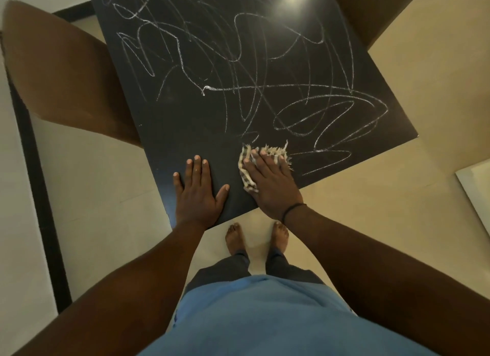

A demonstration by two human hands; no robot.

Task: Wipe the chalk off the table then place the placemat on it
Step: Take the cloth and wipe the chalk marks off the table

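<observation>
1. Chalk (265,88) marks: white looping scribbles over most of the black table (169,133); densest toward the far and right parts, thinner by the near edge.
2. Near-left strip of table shows bare and dark, no lines visible.
3. Cloth (248,170): small, striped, frayed at the edges, lying flat on the table near its front edge, at the lower border of the scribbles.
4. Right hand (270,183): palm down, fingers together, pressing on the cloth; cloth shows past the fingertips and thumb side.
5. Left hand (197,188): flat on bare table, fingers spread, holding nothing, just left of the cloth.
6. Brown chair (61,72) beside the table's left edge.
</observation>
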